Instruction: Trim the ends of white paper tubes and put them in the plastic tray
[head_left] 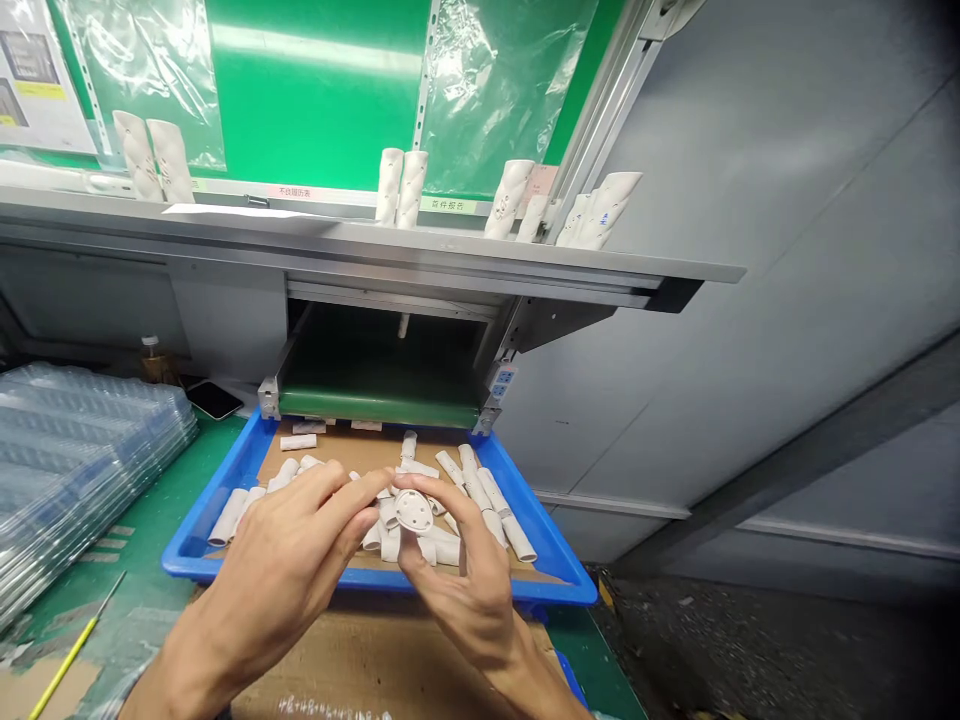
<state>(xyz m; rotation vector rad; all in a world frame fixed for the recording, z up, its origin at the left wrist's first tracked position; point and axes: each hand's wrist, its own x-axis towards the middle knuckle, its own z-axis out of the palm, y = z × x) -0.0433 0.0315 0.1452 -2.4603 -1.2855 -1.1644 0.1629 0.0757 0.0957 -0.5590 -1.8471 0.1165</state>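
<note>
R hand (465, 590) pinches white round disc (414, 512) narrow, thumb & finger on its edge, L hand (289, 540) loosely curled, empty, just beside it, both over white tubes (517, 538) in blue tray (525, 590).

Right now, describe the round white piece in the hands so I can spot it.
Find the blue tray of white tubes under the left hand and right hand. The latter pinches a small white disc with holes; only it is round and flat.
</note>
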